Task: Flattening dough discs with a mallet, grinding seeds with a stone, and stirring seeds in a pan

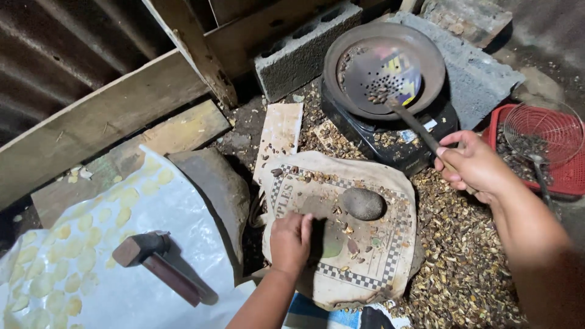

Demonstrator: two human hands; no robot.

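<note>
Blackened and round, the shallow metal pan (426, 52) sits on a dark stove (396, 143), and the perforated metal skimmer with a long handle (390, 76) rests in it, a few dark nuts on its holes. The right hand (472, 164) wraps closed around that handle's end, seemingly far enough back to stay clear of the heat. The left hand (291, 240) presses down, fingers curled, on the worn checkered-edge cloth sack (365, 256), just beside the smooth grey oval stone (362, 203). Broken shells (463, 268) litter the ground; a red plastic basket (563, 176) holding a wire strainer (542, 131) stands right, a wooden-handled hammer (161, 265) lies left on white plastic sheeting (134, 298).
</note>
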